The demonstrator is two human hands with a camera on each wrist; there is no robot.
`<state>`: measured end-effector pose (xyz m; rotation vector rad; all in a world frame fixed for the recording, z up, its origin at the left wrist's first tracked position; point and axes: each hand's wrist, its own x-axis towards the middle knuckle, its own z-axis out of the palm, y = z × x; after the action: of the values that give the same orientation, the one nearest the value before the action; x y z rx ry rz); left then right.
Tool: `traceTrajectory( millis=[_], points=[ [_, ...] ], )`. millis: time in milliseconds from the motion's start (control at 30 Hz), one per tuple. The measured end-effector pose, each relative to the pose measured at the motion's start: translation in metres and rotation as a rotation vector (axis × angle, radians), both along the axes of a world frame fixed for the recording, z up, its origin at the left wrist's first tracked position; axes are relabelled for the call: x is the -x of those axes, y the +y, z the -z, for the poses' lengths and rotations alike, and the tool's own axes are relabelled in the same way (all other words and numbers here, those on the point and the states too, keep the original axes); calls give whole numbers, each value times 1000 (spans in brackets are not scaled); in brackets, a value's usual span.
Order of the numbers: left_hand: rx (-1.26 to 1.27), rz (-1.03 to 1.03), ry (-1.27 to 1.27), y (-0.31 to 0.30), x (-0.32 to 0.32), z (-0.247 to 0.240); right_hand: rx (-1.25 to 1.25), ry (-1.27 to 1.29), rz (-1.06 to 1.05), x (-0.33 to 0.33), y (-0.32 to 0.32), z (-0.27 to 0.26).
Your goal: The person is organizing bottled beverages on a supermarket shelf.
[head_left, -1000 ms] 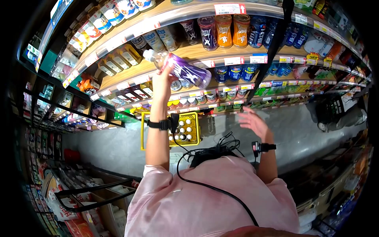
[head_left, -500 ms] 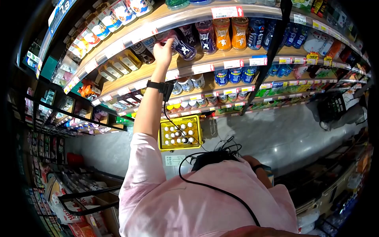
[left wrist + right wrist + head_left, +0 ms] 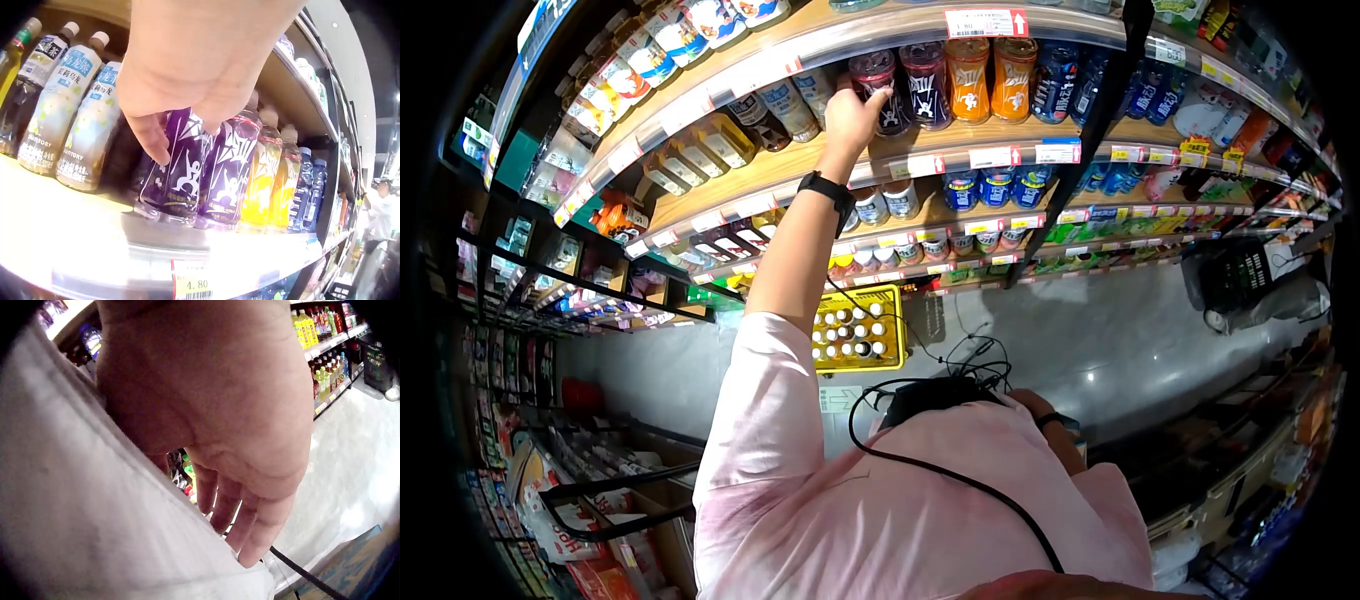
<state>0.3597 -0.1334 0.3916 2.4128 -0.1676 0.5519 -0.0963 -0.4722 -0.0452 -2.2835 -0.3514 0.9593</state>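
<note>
My left hand (image 3: 853, 118) reaches to the shelf and grips a purple bottle (image 3: 884, 90) at the end of the row. In the left wrist view the left hand (image 3: 200, 69) covers the cap of this purple bottle (image 3: 178, 175), fingers curled round its upper part; it stands upright on the shelf, beside another purple bottle (image 3: 230, 172). In the right wrist view my right hand (image 3: 231, 425) hangs down beside light cloth, fingers loosely bent, holding nothing visible. In the head view that hand is mostly hidden by the body.
A yellow basket (image 3: 903, 326) with several capped bottles stands on the floor below the shelves. Orange bottles (image 3: 970, 80) and blue bottles stand to the right, tea bottles (image 3: 87, 131) to the left. A dark basket (image 3: 1238, 270) is far right. Someone stands at the right in the left wrist view.
The left hand first moved a purple bottle up to the shelf, then shifted right to the end of the purple row. The right hand dropped from beside the shelves to the body's side.
</note>
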Motion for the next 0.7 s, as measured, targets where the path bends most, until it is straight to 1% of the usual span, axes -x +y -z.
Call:
traceTrajectory(
  millis=[67, 200, 267, 333, 400, 533, 567, 633, 700],
  points=[
    [-55, -19, -4, -2, 7, 3, -1, -5, -22, -3, 1, 2],
    [32, 13, -38, -7, 11, 27, -2, -25, -54, -9, 4, 1],
    [62, -24, 82, -9, 3, 33, -1, -32, -65, -8, 3, 2],
    [38, -20, 77, -14, 10, 27, 6, -38, -75, -8, 2, 3],
    [-47, -40, 8, -15, 16, 25, 10, -45, -86, -8, 0, 6],
    [24, -7, 33, -20, 13, 26, 4, -60, -100, -10, 4, 6],
    [29, -14, 31, -19, 12, 27, 43, -44, -122, -11, 4, 4],
    [1, -25, -5, -22, 18, 26, 82, -30, -144, -12, 6, -2],
    [-49, -60, -61, -24, 20, 28, 30, -78, -124, -9, 8, -8]
  ],
)
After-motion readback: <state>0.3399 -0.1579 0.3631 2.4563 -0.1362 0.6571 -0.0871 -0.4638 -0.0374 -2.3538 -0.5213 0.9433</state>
